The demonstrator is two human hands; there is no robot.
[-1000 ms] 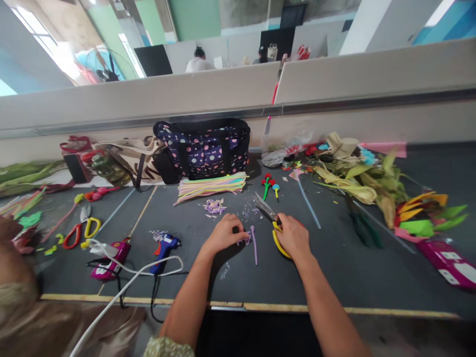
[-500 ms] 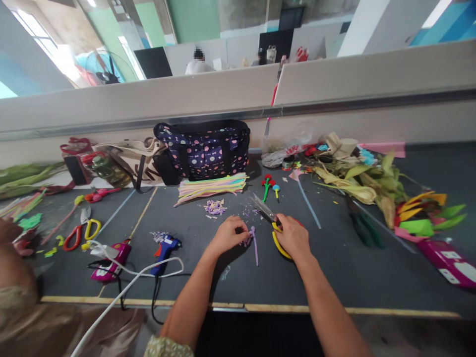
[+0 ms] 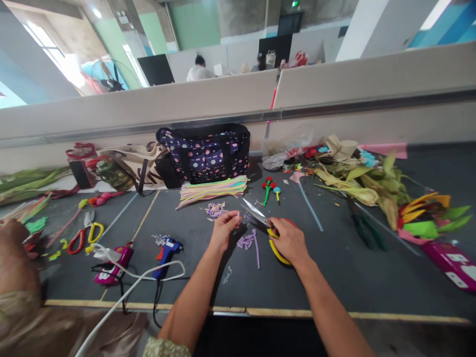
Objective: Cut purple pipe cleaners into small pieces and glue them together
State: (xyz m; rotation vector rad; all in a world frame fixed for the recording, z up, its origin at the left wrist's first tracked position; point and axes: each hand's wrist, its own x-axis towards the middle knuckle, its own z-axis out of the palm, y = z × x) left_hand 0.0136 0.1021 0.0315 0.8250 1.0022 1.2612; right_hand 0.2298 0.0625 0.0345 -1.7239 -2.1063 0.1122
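My right hand (image 3: 288,238) is wrapped round the handles of a pair of scissors (image 3: 255,210) with red and yellow grips. Their blades point up and to the left. Close to the blade tips, my left hand (image 3: 225,230) is closed in a pinch; whatever its fingertips hold is too small to make out. Below the blades lies a small pile of cut purple pieces (image 3: 246,242). Beside that pile rests a purple fuzzy stem (image 3: 257,253) with a curled top. A second heap of purple and pale clippings (image 3: 215,209) is just beyond my left hand.
Behind the hands lies a bundle of pastel fuzzy stems (image 3: 211,190), before a patterned bag (image 3: 211,158). A blue glue gun (image 3: 165,258) and white cable (image 3: 130,286) are left. Dark-handled pliers (image 3: 366,225) lie right. A co-worker's hand (image 3: 15,238) is far left.
My left hand has lifted from the small purple pile and moved up and left toward the blade tips. The scissors in my right hand have shifted slightly left.
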